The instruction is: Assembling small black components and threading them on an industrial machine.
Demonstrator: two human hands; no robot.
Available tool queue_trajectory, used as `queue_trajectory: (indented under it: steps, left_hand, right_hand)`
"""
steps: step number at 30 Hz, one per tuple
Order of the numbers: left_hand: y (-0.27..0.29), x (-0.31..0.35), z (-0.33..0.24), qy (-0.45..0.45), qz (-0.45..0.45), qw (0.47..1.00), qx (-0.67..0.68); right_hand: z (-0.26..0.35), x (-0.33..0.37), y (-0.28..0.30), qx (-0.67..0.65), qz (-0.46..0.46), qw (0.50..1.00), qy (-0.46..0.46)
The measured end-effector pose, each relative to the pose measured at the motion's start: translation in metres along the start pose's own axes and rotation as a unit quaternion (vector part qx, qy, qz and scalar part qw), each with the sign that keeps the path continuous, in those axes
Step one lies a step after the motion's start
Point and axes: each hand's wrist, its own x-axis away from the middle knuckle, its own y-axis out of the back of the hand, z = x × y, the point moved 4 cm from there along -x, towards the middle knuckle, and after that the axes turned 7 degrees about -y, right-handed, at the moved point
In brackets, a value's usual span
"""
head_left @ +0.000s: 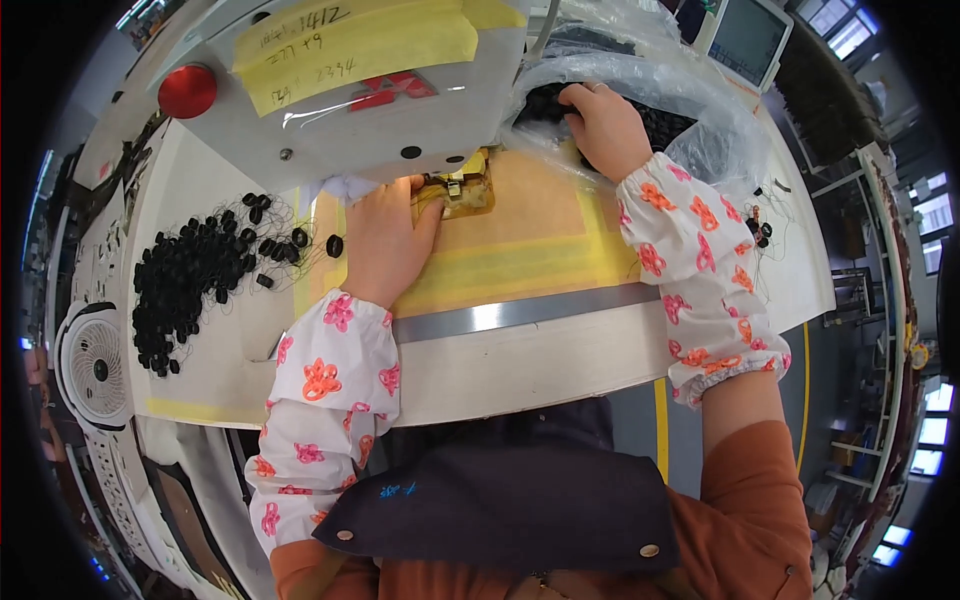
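Note:
My left hand [388,238] lies at the metal presser foot [455,188] of a pale sewing machine [350,130]. Its thumb and forefinger point toward the foot, closed about something small and dark that I cannot make out; the other fingers are partly hidden by the machine head. My right hand [608,128] reaches into a clear plastic bag [735,125] of small black pieces [655,125]. Those fingers curl down among the pieces, so whatever they grip is hidden. White flowered sleeve covers wrap both forearms.
Left of the machine lies a heap of small black loops [190,275] with loose threads. Yellow tape and a metal strip [500,315] run along the near work surface. A white fan [97,368] stands at the left; a monitor [745,42] is at the back right.

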Motion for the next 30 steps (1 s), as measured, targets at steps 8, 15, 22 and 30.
queue_trajectory:
  steps: [8,15,22,30]
  left_hand:
    - [-0.003,-0.004,0.001,-0.014,0.005,0.999,0.047]
    - [-0.002,0.002,0.014,0.063,0.029,0.982,0.174]
    - [0.000,0.002,0.016,0.115,0.058,0.957,0.258]
    - [0.000,-0.001,0.001,0.068,0.142,0.941,0.300]
  right_hand:
    - [0.072,0.047,-0.014,-0.639,0.312,0.665,-0.229]
    - [0.076,0.062,-0.022,-0.657,0.342,0.621,-0.257]
    - [0.078,0.060,-0.024,-0.651,0.310,0.645,-0.252]
    - [0.105,0.067,-0.008,-0.429,0.120,0.895,0.010]
